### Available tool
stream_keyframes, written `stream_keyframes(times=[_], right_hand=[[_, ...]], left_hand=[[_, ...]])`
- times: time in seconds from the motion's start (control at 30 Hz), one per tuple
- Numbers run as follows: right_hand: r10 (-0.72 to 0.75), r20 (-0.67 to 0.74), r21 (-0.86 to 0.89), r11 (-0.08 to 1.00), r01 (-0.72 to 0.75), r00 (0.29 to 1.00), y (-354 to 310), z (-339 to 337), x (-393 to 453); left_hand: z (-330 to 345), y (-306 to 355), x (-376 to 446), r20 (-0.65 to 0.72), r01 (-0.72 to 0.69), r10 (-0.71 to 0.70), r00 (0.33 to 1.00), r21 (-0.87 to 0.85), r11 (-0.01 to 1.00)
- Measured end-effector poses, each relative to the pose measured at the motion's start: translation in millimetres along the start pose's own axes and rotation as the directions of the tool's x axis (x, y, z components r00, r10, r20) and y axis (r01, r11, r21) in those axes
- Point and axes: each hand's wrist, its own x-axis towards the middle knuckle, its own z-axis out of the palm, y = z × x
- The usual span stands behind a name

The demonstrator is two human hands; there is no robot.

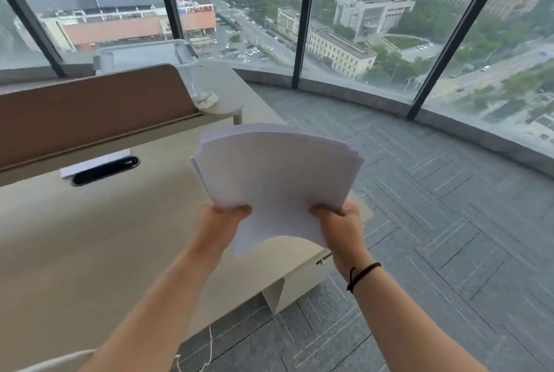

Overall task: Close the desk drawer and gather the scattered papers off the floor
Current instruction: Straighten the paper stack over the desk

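A loose stack of white papers is held up in front of me, fanned at its top edge. My left hand grips its lower left corner and my right hand grips its lower right corner. The stack hangs over the right end of the beige desk. Below it, the desk's drawer unit with a small metal lock shows at the desk's right end; its front looks flush. No papers show on the grey carpet.
A brown divider panel runs along the desk's back. A black cable slot with a white sheet beside it lies on the desk. A clear plastic bin stands behind the divider. Curved floor-to-ceiling windows bound the carpet.
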Motion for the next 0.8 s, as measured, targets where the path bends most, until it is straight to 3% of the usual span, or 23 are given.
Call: stream_keyframes(times=[0.17, 0.33, 0.47, 0.53, 0.67, 0.8], right_hand=[[0.017, 0.1, 0.002, 1.0, -0.017, 0.995, 4, 43, 33], [0.1, 0.212, -0.068, 0.994, -0.087, 0.972, 30, 65, 54], [0.122, 0.265, -0.078, 0.991, -0.105, 0.956, 31, 73, 72], [0.111, 0.296, -0.073, 0.993, -0.093, 0.949, 22, 74, 81], [0.064, 0.289, -0.015, 0.998, -0.062, 0.955, 2, 77, 95], [0.02, 0.213, 0.048, 0.998, -0.031, 0.977, -5, 91, 102]], left_hand=[[-35, -10, 28, -0.065, -0.091, 0.09, 0.994, -0.012, 0.996], [-50, -44, 47, -0.08, -0.01, 0.011, 0.997, 0.022, 1.0], [-48, -50, 55, -0.115, -0.009, 0.02, 0.993, 0.089, 0.996], [-46, -40, 55, -0.147, -0.029, 0.035, 0.988, 0.043, 0.999], [-41, -12, 51, -0.168, -0.116, 0.097, 0.981, -0.109, 0.987], [-33, 2, 59, -0.36, -0.204, 0.136, 0.923, -0.159, 0.966]])
